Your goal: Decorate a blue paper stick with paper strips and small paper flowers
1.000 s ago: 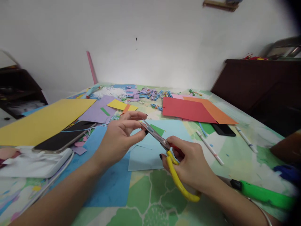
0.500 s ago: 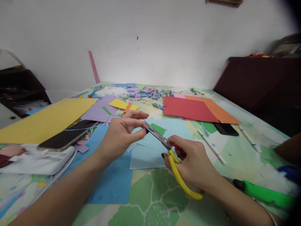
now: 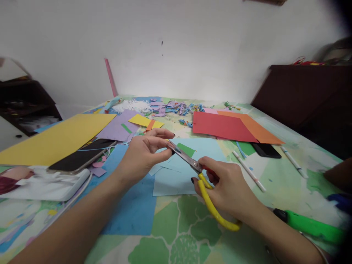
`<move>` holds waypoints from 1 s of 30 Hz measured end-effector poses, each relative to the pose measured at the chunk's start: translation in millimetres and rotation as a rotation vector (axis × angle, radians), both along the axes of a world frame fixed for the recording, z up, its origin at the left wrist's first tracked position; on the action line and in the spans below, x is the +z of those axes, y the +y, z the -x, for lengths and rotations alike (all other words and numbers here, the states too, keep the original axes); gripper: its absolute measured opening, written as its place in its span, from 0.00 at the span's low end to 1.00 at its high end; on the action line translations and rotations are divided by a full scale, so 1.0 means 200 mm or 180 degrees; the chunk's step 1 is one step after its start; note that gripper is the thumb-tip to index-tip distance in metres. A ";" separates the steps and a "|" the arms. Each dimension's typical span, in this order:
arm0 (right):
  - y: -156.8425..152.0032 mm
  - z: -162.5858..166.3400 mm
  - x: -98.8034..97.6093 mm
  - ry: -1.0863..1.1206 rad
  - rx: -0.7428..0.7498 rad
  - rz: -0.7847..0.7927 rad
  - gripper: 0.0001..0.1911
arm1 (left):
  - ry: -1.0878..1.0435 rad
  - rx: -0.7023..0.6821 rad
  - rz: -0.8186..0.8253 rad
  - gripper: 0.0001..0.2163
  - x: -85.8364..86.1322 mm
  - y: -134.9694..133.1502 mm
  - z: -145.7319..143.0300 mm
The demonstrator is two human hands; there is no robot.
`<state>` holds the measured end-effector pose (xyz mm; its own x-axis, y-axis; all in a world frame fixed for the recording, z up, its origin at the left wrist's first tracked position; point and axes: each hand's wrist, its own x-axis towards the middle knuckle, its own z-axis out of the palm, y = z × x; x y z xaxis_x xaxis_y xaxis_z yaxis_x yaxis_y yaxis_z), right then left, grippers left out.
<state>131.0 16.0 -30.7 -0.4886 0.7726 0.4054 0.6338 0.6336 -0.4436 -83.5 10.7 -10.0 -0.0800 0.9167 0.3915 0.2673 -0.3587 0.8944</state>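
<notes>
My right hand [image 3: 224, 183] grips a pair of scissors [image 3: 192, 161] by its yellow handles, with the blades pointing up and to the left. At the blade tips, my left hand [image 3: 147, 152] is closed in a pinch between thumb and fingers. Whatever it holds is too small to make out. Below the blades lies a light blue paper sheet [image 3: 176, 187], bearing a small green paper piece [image 3: 186, 150] and thin cut slips. A darker blue sheet [image 3: 129, 212] lies under my left forearm.
Yellow card [image 3: 60, 135] and a phone [image 3: 82, 156] lie left, near a white power strip [image 3: 66, 187]. Red card [image 3: 220, 126], orange card [image 3: 264, 132], a white pen [image 3: 249, 170] and a green-handled tool [image 3: 310, 223] are right. Paper curls [image 3: 181, 108] line the back. Another person's arm [image 3: 339, 174] shows at right.
The view has shifted slightly. Both hands and the scissors keep almost the same pose, with the blade tips still at my left fingertips.
</notes>
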 end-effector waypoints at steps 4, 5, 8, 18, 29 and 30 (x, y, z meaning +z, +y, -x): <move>0.00 -0.01 0.00 -0.0035 0.0018 -0.0047 0.06 | 0.0006 -0.0024 0.0032 0.03 0.01 -0.01 0.00; 0.00 -0.01 0.00 -0.0035 0.0015 -0.0043 0.06 | 0.0012 -0.0035 0.0039 0.03 0.01 -0.01 0.00; 0.00 0.00 0.01 -0.0022 -0.0006 0.0010 0.06 | 0.0002 -0.0059 0.0056 0.03 0.00 0.00 0.00; -0.01 0.00 0.01 0.0086 -0.0004 0.0070 0.04 | -0.0289 -0.0315 0.0097 0.03 -0.02 0.00 -0.01; -0.01 0.00 0.00 0.0010 -0.0058 -0.0090 0.05 | 0.0001 -0.0204 0.0140 0.05 0.00 -0.01 -0.02; 0.00 0.00 0.00 -0.0012 -0.0059 -0.0114 0.05 | 0.0027 -0.0199 0.0137 0.05 0.00 -0.01 -0.02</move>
<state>131.4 15.1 -30.1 -0.4758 0.7666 0.4313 0.6472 0.6371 -0.4185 -79.4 9.3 -10.0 -0.0190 0.9358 0.3521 0.2532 -0.3361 0.9071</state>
